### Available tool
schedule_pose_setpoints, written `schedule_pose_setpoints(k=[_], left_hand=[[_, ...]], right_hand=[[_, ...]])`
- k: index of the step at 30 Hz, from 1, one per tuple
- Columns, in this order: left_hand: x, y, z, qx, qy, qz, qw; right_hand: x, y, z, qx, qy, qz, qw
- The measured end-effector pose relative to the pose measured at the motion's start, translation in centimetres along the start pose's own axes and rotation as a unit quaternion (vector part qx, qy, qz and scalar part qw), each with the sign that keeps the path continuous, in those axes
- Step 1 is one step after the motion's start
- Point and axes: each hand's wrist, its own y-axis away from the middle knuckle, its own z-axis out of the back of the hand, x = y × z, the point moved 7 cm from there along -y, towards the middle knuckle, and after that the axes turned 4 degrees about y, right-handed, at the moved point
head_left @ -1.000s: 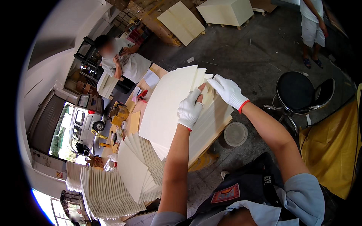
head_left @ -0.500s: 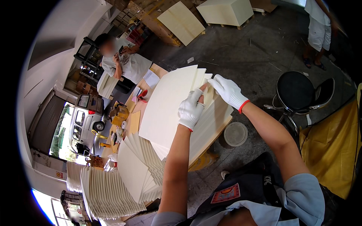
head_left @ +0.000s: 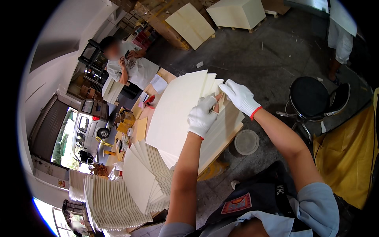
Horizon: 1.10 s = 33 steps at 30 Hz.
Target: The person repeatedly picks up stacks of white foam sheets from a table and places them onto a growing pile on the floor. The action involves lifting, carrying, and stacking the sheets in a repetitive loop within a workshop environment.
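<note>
A fanned stack of large off-white sheets (head_left: 177,106) lies on the wooden table in front of me. My left hand (head_left: 202,114), in a white glove with some bare fingertips, rests over the stack with its fingers curled at the sheets' staggered right edges. Close beside it, my right hand (head_left: 240,96), in a white glove with a red cuff, pinches the far right corner of the sheets. Its fingertips are partly hidden against the edges. More curved off-white sheets (head_left: 138,170) stand fanned at the near left, next to a tall stack (head_left: 112,201).
A black stool (head_left: 310,96) stands at the right, with a lidded round tub (head_left: 246,142) on the floor by the table. Tools and a yellow box (head_left: 125,119) lie along the table's left side. One person (head_left: 132,65) stands beyond the table; another (head_left: 340,39) is at far right.
My left hand has shifted slightly right along the sheets, its fingers nearer my right hand. My right hand has barely moved. The person at the far right has moved further right.
</note>
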Motion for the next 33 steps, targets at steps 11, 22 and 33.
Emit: schedule_pose_setpoints(k=[11,22,33], left_hand=[[0.0,3.7,1.5,-0.152,0.022,-0.003,0.988],[3.3,28.3,-0.7,-0.234,0.676,0.389,0.58],[1.2,29.4,3.7,-0.245,0.731,0.457,0.443]], right_hand=[[1.8,2.3,-9.9,0.106,-0.659,-0.246,0.703],[5.3,6.1,-13.7,0.248,-0.569,-0.252,0.742],[2.6,12.3,-1.9,0.293,-0.4,-0.303,0.814]])
